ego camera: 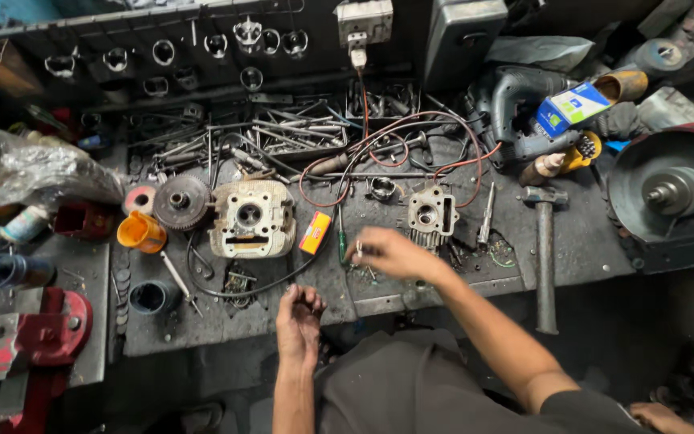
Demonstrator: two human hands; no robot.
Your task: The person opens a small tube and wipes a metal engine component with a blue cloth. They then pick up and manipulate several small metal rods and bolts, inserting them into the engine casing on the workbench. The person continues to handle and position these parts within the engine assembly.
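My right hand (391,253) reaches over the dark greasy workbench (572,241) and pinches a small metal part, blurred, beside a green-handled screwdriver (342,239). Just beyond it sits a small grey cylinder head (431,214). My left hand (299,321) rests at the bench's front edge with its fingers curled inward; whether it holds anything is hidden. A larger pale cylinder head (251,217) lies left of centre, next to a dark toothed gear (181,202) and a small yellow and red box (315,232).
A hammer (545,257) lies right. A bench grinder wheel (668,189) stands far right, a red vise (34,341) at lower left. An orange cup (140,231), red wires (395,149), rods and tools clutter the back. Rings hang on the wall rack (162,52).
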